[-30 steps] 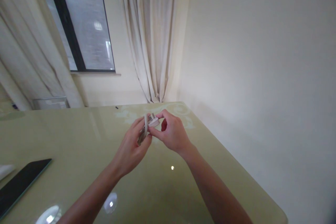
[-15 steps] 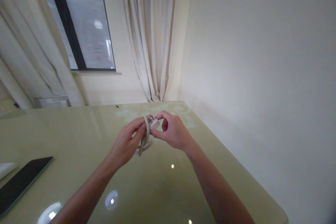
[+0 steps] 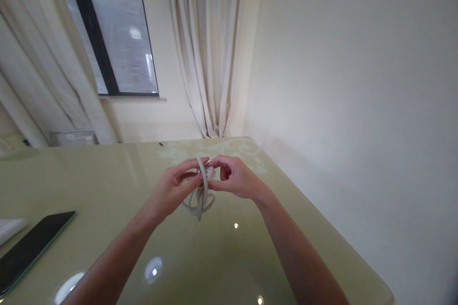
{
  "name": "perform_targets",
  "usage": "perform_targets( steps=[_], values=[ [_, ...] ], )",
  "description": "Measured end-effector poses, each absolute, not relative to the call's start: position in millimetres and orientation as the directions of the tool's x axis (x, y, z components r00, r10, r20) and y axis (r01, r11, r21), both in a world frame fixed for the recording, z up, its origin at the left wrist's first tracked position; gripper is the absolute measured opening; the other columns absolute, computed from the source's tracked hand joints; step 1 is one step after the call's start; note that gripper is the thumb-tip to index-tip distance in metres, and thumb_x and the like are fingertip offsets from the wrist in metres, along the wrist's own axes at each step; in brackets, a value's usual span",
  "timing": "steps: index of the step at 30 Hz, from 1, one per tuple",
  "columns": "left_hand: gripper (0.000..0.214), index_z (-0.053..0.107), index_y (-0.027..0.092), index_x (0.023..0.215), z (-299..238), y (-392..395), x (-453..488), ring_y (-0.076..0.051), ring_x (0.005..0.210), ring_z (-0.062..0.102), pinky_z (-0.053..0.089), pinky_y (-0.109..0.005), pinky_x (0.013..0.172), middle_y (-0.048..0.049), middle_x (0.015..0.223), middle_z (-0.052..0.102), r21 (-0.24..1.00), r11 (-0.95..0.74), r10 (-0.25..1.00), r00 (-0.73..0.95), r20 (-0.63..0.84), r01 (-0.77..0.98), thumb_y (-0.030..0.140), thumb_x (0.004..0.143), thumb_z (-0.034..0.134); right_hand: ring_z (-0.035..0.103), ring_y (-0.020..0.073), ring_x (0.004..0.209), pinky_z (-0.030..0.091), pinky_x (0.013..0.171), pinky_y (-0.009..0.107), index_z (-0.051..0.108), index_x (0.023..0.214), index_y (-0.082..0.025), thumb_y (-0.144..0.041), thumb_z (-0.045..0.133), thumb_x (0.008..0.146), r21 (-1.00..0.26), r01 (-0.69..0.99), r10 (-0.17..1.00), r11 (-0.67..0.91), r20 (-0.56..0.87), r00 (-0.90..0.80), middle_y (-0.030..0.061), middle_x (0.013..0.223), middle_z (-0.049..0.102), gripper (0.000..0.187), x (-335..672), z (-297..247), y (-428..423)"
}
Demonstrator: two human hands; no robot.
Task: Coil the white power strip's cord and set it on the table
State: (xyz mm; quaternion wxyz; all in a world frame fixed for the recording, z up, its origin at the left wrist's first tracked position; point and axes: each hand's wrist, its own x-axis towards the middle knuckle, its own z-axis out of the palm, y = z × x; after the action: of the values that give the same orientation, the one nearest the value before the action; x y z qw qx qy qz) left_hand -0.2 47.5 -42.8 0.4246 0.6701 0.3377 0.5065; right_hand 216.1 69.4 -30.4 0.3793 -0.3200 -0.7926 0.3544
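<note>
Over the middle of a glossy pale-green table point(image 3: 107, 186), both my hands meet on a white tape measure. My right hand point(image 3: 234, 177) pinches its small round white case point(image 3: 210, 171) between thumb and fingers. My left hand point(image 3: 171, 189) pinches the pale tape point(image 3: 200, 198) right beside the case. Loose loops of that tape hang down below my fingers toward the tabletop.
A dark flat tablet or phone point(image 3: 34, 245) lies near the table's left edge, with a white object point(image 3: 10, 228) beside it. Behind the table stand a window point(image 3: 114, 33) and cream curtains point(image 3: 207, 47). A plain wall point(image 3: 358, 105) runs along the table's right side.
More tape has come out of the case: the single short loop has grown into several loose loops hanging lower. My left hand has shifted slightly left and down along the tape.
</note>
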Motion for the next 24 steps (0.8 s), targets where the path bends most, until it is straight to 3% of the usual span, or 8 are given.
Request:
perform_targets(
  steps=[5,8,11,18,24],
  values=[
    [0.042,0.079,0.023,0.12,-44,49,-1,-0.031,0.114,0.071,0.059,-0.041,0.097,-0.0109,0.133,0.073,0.925,-0.378,0.88,0.323,0.349,0.03,0.037,0.082,0.083,0.043,0.0083,0.058,0.034,0.051,0.022,0.075,0.108,-0.017,-0.044,0.087,0.077,-0.828,0.192,0.749,0.527,0.346,-0.565,-0.0047,0.071,0.057,0.042,219,-33,74],
    [0.04,0.078,0.023,0.121,-43,49,1,-0.03,0.121,0.068,0.055,-0.042,0.103,-0.0103,0.133,0.073,0.923,-0.383,0.894,0.265,0.36,0.041,0.039,0.085,0.08,0.056,0.0104,0.069,0.046,0.061,0.023,0.074,0.115,-0.017,-0.036,0.086,0.078,-0.85,0.126,0.742,0.512,0.363,-0.564,0.0034,0.098,0.071,0.044,217,-33,73],
    [0.041,0.077,0.023,0.125,-45,50,0,-0.03,0.126,0.064,0.049,-0.044,0.11,-0.0107,0.136,0.072,0.922,-0.385,0.906,0.204,0.372,0.028,0.041,0.088,0.078,0.068,0.0168,0.088,0.056,0.076,0.029,0.068,0.129,-0.019,-0.031,0.084,0.08,-0.874,0.05,0.723,0.484,0.366,-0.586,0.0082,0.115,0.072,0.053,212,-33,71],
    [0.057,0.071,0.02,0.132,-45,52,-8,-0.032,0.119,0.066,0.05,-0.043,0.104,-0.0101,0.119,0.076,0.959,-0.283,0.941,0.189,0.281,-0.021,0.043,0.081,0.084,0.071,0.0194,0.091,0.056,0.078,0.031,0.07,0.122,-0.019,-0.034,0.065,0.095,-0.882,0.055,0.787,0.469,0.389,-0.478,0.0086,0.113,0.074,0.032,203,-37,66],
    [0.056,0.067,0.019,0.131,-41,50,-7,-0.024,0.099,0.07,0.055,-0.034,0.089,-0.0073,0.11,0.075,0.95,-0.308,0.935,0.2,0.293,0.044,0.042,0.081,0.081,0.062,0.0144,0.073,0.051,0.067,0.026,0.07,0.113,-0.018,-0.034,0.085,0.079,-0.804,0.288,0.769,0.52,0.294,-0.567,0.001,0.089,0.069,0.04,206,-35,63]
  ],
)
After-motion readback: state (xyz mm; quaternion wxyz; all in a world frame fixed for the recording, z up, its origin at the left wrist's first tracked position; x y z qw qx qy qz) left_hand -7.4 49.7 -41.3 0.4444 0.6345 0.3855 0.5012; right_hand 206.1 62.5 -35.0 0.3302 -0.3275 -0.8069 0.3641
